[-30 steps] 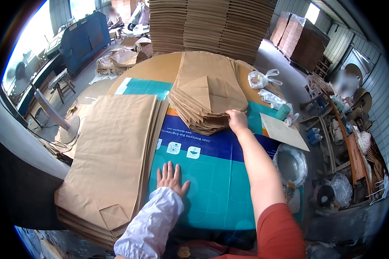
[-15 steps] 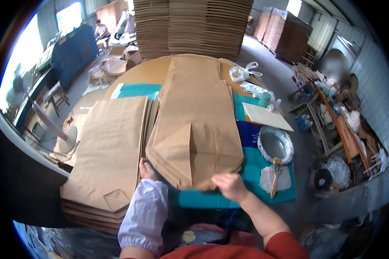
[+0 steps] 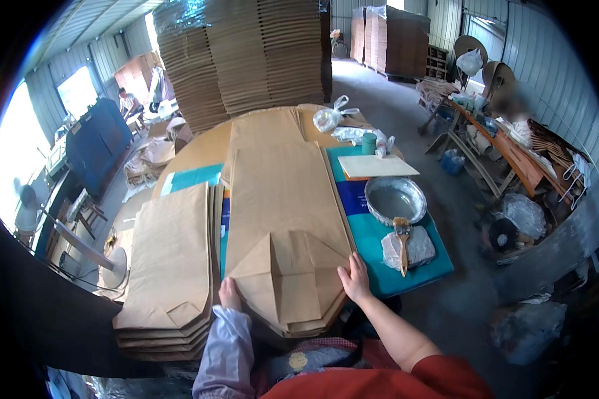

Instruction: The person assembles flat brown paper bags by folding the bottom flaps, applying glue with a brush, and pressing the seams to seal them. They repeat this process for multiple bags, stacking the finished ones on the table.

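A stack of brown paper bags (image 3: 283,193) lies lengthwise in front of me, its folded, angular bottom end toward my body and jutting past the table's near edge. My left hand (image 3: 230,295) grips the stack's left side near that end. On the opposite side my right hand (image 3: 357,279) holds the edge, thumb on the upper face and fingers along the side. The fingers of both hands are partly hidden by the paper. Left of my left hand is a second pile of brown paper bags (image 3: 168,256), its layers fanned at the near end.
On the teal sheet (image 3: 406,282) at right are a plastic-lined basin (image 3: 396,199), a brush (image 3: 402,246) on a pale block, a cream board (image 3: 378,166) and a green container (image 3: 369,142). A tall cardboard stack (image 3: 239,63) stands beyond the table. A person sits far left.
The middle stack has come nearer to me, past the table edge. My right hand has gone from its near end to its right side; my left hand now touches its left side. The view has shifted.
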Demonstrator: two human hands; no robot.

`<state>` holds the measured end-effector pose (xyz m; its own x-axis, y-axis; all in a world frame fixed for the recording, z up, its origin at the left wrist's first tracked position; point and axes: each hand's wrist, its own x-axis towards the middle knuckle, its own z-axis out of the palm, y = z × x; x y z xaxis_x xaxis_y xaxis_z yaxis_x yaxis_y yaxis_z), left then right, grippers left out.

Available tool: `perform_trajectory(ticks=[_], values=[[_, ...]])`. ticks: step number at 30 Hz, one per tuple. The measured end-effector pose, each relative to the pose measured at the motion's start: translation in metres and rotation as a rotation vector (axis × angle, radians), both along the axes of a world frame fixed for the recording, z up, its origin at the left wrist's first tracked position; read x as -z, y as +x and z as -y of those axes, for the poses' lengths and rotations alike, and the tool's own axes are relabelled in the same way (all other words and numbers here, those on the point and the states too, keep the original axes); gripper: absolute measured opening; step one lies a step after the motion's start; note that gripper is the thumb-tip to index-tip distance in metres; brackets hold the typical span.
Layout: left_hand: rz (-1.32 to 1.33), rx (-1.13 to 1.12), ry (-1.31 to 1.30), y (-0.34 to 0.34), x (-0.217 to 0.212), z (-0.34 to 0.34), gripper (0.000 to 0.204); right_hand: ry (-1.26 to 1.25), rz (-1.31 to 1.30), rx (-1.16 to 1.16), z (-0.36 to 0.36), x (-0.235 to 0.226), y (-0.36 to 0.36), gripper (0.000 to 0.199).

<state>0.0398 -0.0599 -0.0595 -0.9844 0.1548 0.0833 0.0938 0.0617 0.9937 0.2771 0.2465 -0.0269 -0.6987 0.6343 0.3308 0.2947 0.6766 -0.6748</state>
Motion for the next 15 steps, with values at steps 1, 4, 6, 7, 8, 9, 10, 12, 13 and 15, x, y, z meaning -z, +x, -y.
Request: perform_trajectory(ticks=[1, 4, 6, 7, 8, 9, 10, 12, 13, 15], values=[[0.031, 0.007, -0.05, 0.022, -0.01, -0.011, 0.026, -0.02, -0.037, 0.023, -0.005, 0.004, 0.011, 0.064], [0.05, -0.119, -0.006, 0.034, -0.003, -0.022, 0.025, 0.113, -0.015, 0.054, -0.008, -0.014, 0.013, 0.052], [0.026, -0.227, 0.073, 0.038, 0.0, -0.027, 0.045, 0.227, -0.207, 0.046, 0.007, -0.077, 0.007, 0.04], [-0.027, -0.195, 0.085, 0.036, -0.001, -0.03, 0.044, -0.003, -0.45, -0.103, 0.023, -0.129, 0.008, 0.034], [-0.076, -0.178, 0.076, 0.038, -0.001, -0.022, 0.043, -0.19, -0.624, -0.322, 0.049, -0.187, 0.019, 0.035], [-0.117, -0.164, 0.052, 0.043, 0.0, -0.008, 0.043, -0.1, -0.851, -0.474, 0.073, -0.236, 0.031, 0.026], [-0.344, -0.247, -0.093, 0.036, 0.009, -0.001, 0.04, -0.177, -1.055, -0.664, 0.089, -0.258, 0.043, 0.025], [-0.291, -0.241, -0.119, 0.043, 0.01, -0.021, 0.038, -0.27, -1.337, -1.142, 0.118, -0.313, 0.072, 0.024], [-0.039, -0.162, -0.018, 0.056, -0.008, -0.037, 0.037, -0.288, -1.305, -1.319, 0.12, -0.341, 0.088, 0.013], [-0.189, -0.216, -0.09, 0.061, -0.027, -0.036, 0.037, -0.418, -1.373, -1.412, 0.139, -0.363, 0.102, 0.008]])
